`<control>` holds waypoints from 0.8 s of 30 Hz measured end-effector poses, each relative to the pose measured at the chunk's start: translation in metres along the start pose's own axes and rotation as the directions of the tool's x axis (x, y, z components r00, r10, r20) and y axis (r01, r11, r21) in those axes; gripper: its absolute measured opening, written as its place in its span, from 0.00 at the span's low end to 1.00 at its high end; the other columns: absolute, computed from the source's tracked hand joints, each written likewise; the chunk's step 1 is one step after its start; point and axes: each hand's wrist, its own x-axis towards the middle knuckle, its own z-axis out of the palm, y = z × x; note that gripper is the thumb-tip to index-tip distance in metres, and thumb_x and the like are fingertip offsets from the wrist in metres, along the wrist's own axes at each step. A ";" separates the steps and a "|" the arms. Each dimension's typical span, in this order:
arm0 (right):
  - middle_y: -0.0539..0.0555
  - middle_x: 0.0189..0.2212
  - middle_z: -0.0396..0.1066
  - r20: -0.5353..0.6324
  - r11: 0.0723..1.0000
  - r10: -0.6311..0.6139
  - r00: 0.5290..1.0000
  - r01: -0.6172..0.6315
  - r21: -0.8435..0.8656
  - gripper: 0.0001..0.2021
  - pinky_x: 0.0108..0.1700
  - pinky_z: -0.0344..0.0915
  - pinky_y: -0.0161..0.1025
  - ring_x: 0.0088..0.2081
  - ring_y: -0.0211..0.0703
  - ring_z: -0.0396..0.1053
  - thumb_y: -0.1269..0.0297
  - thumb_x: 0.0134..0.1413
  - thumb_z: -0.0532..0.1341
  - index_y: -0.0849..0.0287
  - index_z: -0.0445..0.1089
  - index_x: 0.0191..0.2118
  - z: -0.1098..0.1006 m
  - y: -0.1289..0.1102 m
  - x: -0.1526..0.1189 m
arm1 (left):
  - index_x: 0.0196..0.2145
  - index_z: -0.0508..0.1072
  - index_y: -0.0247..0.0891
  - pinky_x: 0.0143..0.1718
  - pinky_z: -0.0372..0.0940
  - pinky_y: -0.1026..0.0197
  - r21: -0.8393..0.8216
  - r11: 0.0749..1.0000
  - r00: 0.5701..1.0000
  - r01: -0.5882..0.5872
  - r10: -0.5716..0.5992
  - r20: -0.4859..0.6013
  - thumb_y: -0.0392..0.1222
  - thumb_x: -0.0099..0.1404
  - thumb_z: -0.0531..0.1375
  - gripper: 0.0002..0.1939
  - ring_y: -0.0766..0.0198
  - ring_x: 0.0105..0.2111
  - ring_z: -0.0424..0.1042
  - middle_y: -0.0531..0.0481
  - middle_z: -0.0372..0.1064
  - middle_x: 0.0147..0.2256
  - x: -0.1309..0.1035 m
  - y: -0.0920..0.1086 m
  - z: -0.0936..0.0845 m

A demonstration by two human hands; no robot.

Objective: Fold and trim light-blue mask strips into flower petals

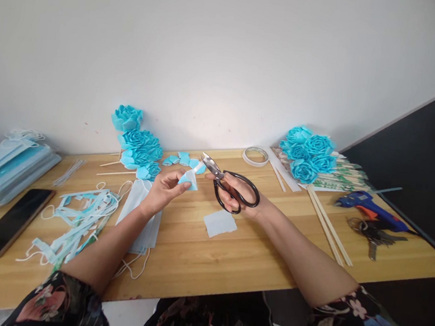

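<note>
Over the middle of the table, my left hand [165,188] pinches a small folded piece of blue mask fabric [189,180] with a white inner side. My right hand [234,188] is closed on a pair of scissors [218,173] with black handles, its metal blades pointing up and left toward the fabric. Just behind lie several cut blue petals [182,158]. Below the scissors a pale fabric piece [220,223] rests flat on the wood. A face mask [148,233] lies partly under my left forearm.
Blue fabric flowers [139,143] stand left, more flowers [307,152] right. A mask stack [8,170], phone [10,223] and cut strips [77,220] lie left. Tape roll [255,162], wooden sticks [328,225], blue glue gun [373,209] and keys [374,233] lie right.
</note>
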 end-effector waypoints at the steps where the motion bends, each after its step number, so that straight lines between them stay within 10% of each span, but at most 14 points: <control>1: 0.42 0.16 0.59 -0.003 1.000 -0.003 1.000 0.003 -0.005 0.27 0.17 0.60 0.29 0.13 0.29 0.50 0.44 0.59 0.58 0.61 0.73 0.53 0.000 0.001 0.000 | 0.25 0.70 0.37 0.34 0.62 0.62 0.000 1.000 1.000 0.002 -0.002 -0.002 0.50 0.61 0.66 0.16 0.66 0.29 0.64 0.51 0.65 0.25 0.000 0.001 0.000; 20: 0.40 0.19 0.56 0.124 0.972 -0.122 0.985 0.143 -0.186 0.29 0.37 0.75 0.40 0.17 0.28 0.52 0.41 0.58 0.59 0.62 0.71 0.52 0.011 -0.008 -0.009 | 0.25 0.69 0.36 0.34 0.61 0.64 0.013 1.000 0.999 0.023 -0.023 -0.023 0.49 0.62 0.65 0.16 0.67 0.29 0.63 0.52 0.65 0.26 0.001 -0.006 0.000; 24: 0.43 0.24 0.60 -0.131 0.932 -0.324 0.937 0.292 -0.216 0.29 0.40 0.73 0.40 0.21 0.30 0.58 0.40 0.53 0.63 0.59 0.69 0.51 0.002 -0.014 -0.006 | 0.25 0.69 0.36 0.36 0.62 0.62 0.029 0.999 0.999 -0.025 0.024 0.027 0.47 0.63 0.65 0.15 0.66 0.30 0.66 0.51 0.68 0.27 0.000 -0.003 0.003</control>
